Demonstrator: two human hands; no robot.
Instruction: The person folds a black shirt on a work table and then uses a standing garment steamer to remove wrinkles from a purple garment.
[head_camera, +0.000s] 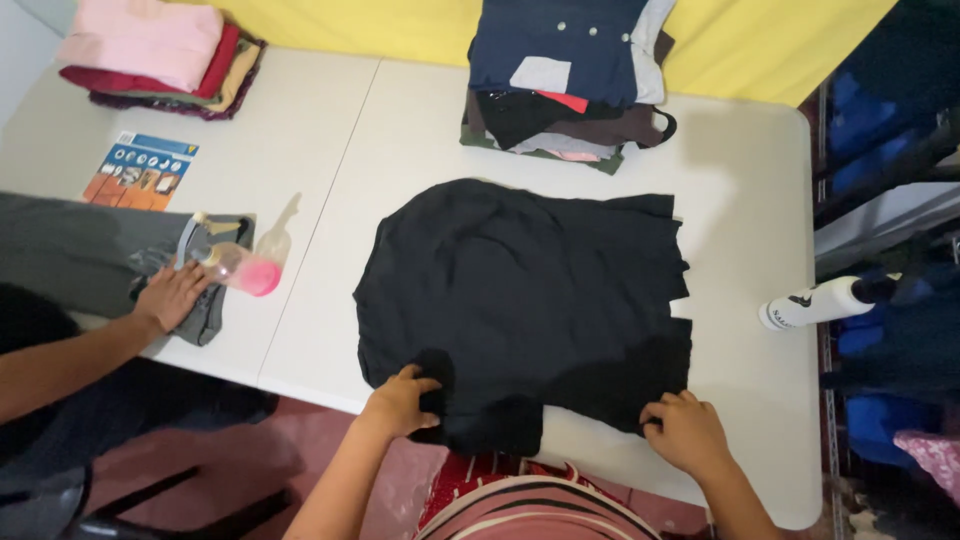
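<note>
The white folding table fills the view and carries everything else; a yellow cloth hangs behind its far edge. Spread flat at its centre, reaching the near edge in front of you, lies the black garment, its hem side toward you, so both your hands can work it without stretching. Beyond it, at the far edge, sits a stack of folded clothes in navy, grey and dark tones. It lies just beyond the garment's far edge, which keeps the working area distinct. A second folded pile, pink on top, occupies the far left corner.

To your left a co-worker's hand presses flat on a grey garment, apparently to hold it still. Beside that hand lies a clear spray bottle with pink liquid, and farther back a printed blue and orange card.

Your left hand pinches the near edge of the black garment, thumb over a fold of cloth, fingers curled closed on it. Your right hand grips the near right corner likewise, fingers bent onto the fabric. A white bottle lies on its side at the table's right edge, well apart from the cloth.
</note>
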